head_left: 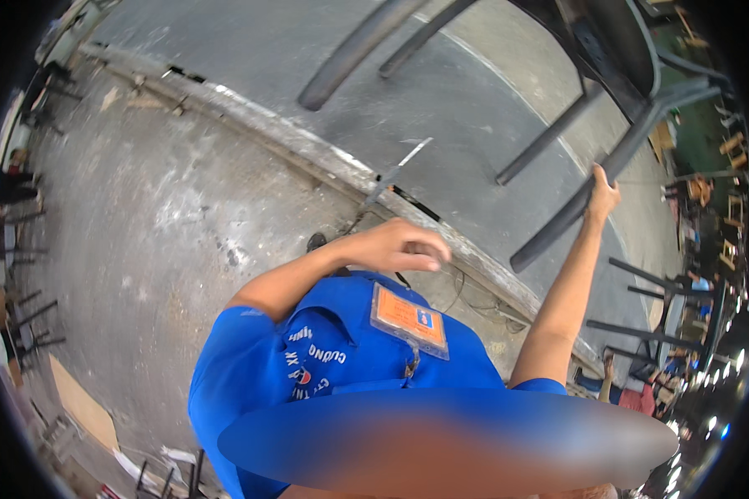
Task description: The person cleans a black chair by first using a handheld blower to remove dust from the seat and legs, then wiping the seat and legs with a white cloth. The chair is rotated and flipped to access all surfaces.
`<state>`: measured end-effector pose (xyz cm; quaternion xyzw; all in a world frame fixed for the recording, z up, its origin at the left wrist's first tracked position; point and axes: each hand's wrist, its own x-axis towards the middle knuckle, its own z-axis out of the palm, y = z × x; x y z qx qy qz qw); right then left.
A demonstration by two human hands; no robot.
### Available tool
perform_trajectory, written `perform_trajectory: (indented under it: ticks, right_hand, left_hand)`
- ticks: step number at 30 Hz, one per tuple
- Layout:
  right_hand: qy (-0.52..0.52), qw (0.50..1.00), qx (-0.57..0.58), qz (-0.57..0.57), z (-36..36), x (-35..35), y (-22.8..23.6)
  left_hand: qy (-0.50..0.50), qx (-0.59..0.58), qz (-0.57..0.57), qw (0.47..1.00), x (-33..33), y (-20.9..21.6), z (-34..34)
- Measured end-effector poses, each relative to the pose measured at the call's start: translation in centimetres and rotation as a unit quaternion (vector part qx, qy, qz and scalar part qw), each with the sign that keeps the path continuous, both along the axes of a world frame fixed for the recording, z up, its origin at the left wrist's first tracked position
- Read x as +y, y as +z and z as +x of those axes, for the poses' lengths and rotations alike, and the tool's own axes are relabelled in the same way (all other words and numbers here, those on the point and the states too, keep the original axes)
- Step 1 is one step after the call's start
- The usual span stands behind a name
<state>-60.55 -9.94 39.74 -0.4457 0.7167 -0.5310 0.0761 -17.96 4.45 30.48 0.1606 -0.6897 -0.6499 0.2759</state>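
Note:
A black chair [595, 58] lies tipped at the upper right, its legs reaching toward me over a dark grey flat surface [449, 108]. My right hand [605, 195] is wrapped round one of its thick legs [558, 223], partway up from the leg's end. My left hand [404, 245] hovers in front of my body, bare of any object, with its fingers loosely bent and the thumb apart. A thin grey rod-like tool [398, 169] rests at the surface's edge, beyond my left hand. Part of the chair is cut off by the top of the picture.
A worn metal rail [308, 140] edges the grey surface and runs diagonally before me. Another black chair [670, 316] stands on the right with legs pointing my way. A board [83, 403] lies on the concrete floor [166, 224] at left. People are visible at both sides.

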Motion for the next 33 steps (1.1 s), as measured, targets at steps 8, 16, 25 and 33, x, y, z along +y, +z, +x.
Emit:
perform_trajectory:
  ticks: [8,16,25,33]
  right_hand:
    - [0.015,0.996,-0.02,0.089,3.0,0.3,1.4]
    - [-0.015,1.0,-0.023,0.008,5.2,0.0,0.2]
    - [-0.02,1.0,0.0,0.001,6.2,0.2,-1.1]
    - [-0.026,0.999,0.009,-0.025,9.8,2.3,-0.5]
  left_hand:
    - [-0.109,0.002,-0.597,0.795,-3.6,14.5,-13.0]
    - [-0.104,-0.037,-0.66,0.743,-2.3,20.6,-23.7]
    - [0.034,0.263,-0.348,0.899,-3.8,13.1,-4.7]
    - [-0.008,0.466,-0.213,0.859,1.4,16.4,9.6]
